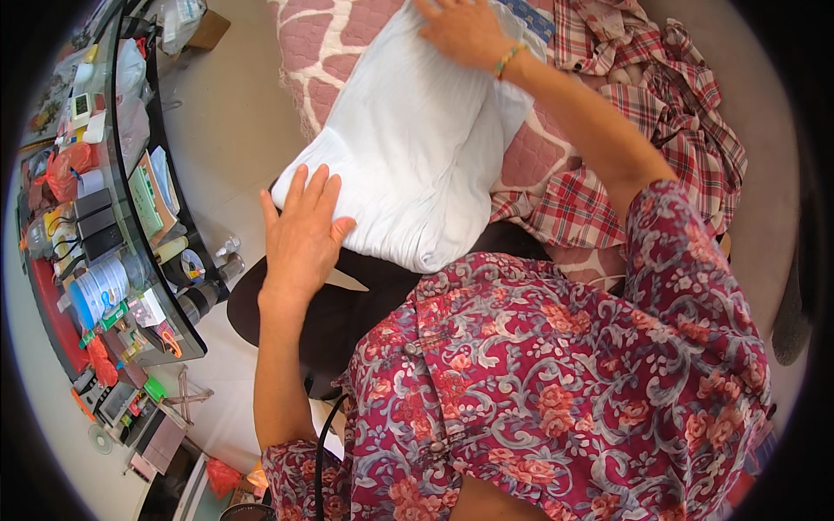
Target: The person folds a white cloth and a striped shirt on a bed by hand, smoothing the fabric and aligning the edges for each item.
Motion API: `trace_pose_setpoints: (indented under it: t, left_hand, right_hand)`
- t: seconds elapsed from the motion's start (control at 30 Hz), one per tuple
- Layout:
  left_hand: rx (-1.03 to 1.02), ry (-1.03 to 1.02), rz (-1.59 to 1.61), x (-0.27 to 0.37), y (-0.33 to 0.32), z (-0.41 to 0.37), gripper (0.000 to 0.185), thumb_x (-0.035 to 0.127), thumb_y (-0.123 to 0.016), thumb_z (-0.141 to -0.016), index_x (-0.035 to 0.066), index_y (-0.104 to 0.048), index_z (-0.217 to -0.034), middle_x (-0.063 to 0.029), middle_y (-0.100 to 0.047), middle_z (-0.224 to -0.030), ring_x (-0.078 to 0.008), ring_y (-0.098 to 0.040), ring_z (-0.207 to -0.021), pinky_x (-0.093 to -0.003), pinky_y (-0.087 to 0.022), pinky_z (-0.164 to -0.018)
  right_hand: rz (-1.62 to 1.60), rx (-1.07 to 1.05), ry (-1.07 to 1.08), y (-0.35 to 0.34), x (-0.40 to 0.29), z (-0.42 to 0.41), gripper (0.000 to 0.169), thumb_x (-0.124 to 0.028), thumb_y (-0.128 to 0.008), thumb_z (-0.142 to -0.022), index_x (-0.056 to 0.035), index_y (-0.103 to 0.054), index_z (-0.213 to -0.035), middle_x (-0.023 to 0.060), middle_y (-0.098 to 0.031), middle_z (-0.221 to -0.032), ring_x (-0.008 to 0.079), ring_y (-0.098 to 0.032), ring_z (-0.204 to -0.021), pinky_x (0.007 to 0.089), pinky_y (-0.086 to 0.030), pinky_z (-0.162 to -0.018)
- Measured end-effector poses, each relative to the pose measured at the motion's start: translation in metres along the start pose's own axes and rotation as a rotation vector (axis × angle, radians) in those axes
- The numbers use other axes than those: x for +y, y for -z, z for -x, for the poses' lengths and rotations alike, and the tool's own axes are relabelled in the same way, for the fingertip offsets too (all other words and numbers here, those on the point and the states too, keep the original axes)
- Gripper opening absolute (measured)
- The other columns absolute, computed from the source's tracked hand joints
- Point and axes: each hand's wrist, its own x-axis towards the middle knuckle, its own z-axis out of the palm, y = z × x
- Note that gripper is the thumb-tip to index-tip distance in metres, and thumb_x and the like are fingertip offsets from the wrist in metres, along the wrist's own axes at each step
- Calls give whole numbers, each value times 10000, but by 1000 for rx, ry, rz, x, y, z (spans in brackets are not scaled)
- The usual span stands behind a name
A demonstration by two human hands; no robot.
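Observation:
A white cloth garment lies folded over my lap and the pink-and-white quilted cover. Creases run along its right side, and its near edge is rolled over my dark trousers. My left hand rests flat on its near left corner, fingers spread, thumb apart. Toward the far end, my right hand lies over the cloth with its fingers extended; the fingertips reach the top rim of the picture. Part of a blue patterned fabric shows beyond the right hand.
A crumpled red plaid cloth lies on the right. To the left stands a glass-topped table crowded with a white-and-blue tub, red plastic bags and small boxes. Papers sit on its lower shelf. A small wooden stand is on the floor.

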Motion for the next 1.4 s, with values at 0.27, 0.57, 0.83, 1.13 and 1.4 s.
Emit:
trace_pose_setpoints:
  t: [0.27, 0.57, 0.83, 1.13, 1.4]
  left_hand:
    - [90, 10, 21, 12, -17, 4, 498, 271, -610, -841, 43, -496, -1269, -115, -431, -1383, -320, -298, -1349, -653, -153, -1061]
    - [67, 23, 44, 15, -16, 5, 469, 264, -550, -879, 37, -486, -1285, -130, -408, -1401, -338, -259, -1370, -656, -117, -1068]
    - [56, -18, 19, 14, -15, 2, 521, 355, -547, -880, 41, -487, -1291, -121, -401, -1415, -333, -250, -1377, -650, -101, -1074]
    - [53, -222, 64, -4, 10, 6, 598, 120, -742, -661, 115, -560, -1232, -74, -501, -1331, -295, -383, -1311, -639, -133, -1086]
    - [232, -404, 45, -10, -10, -2, 368, -14, -595, -734, 57, -608, -1095, -68, -609, -1183, -286, -521, -1184, -564, -248, -1083]
  right_hand:
    - [-581, -264, 218, 2, -97, 43, 610, -459, -521, -866, -125, -429, -1369, 124, -297, -1490, 303, -228, -1392, 513, -214, -1091]
    - [-498, -402, 244, -26, -19, 28, 662, -514, -461, -896, -168, -324, -1445, 112, -208, -1535, 279, -144, -1430, 506, -91, -1144]
    - [44, -499, -147, -45, 83, 0, 544, -497, -366, -934, -202, -395, -1390, 70, -294, -1500, 270, -136, -1424, 483, -157, -1114]
    - [-548, -208, 123, -24, -27, 56, 549, -425, -449, -923, -75, -440, -1346, 124, -326, -1475, 335, -253, -1379, 445, -207, -1121]
    - [-587, -164, 91, 25, -45, 28, 572, -419, -476, -903, -70, -422, -1353, 146, -329, -1466, 345, -233, -1385, 476, -207, -1113]
